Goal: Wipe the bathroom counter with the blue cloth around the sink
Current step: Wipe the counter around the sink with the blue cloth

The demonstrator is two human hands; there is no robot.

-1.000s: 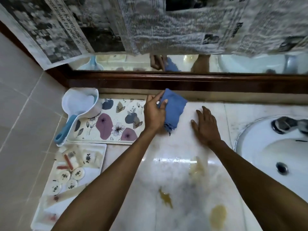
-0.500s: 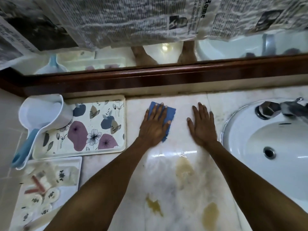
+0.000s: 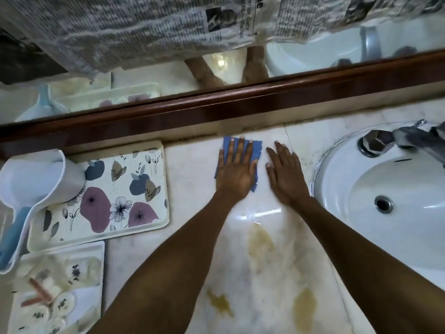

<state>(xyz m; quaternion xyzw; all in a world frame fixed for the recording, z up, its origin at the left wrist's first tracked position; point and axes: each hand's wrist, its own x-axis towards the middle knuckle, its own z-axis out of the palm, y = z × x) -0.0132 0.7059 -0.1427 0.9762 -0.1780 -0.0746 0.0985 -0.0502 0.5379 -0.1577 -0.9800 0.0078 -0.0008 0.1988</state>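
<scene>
Both arms are reaching forward, the left hand [image 3: 236, 168] lying flat with fingers spread, the right hand [image 3: 285, 173] lying palm-down just beside it, fingers extended.

Home bathrm; white sink [image 3: 342, 179] w/ tap [image 3: 407, 138]; mirror [image 3: 168, 75] above counter [image 3: 192, 169]

Left hand [image 3: 234, 172] flat on blue cloth [image 3: 257, 148]
</scene>
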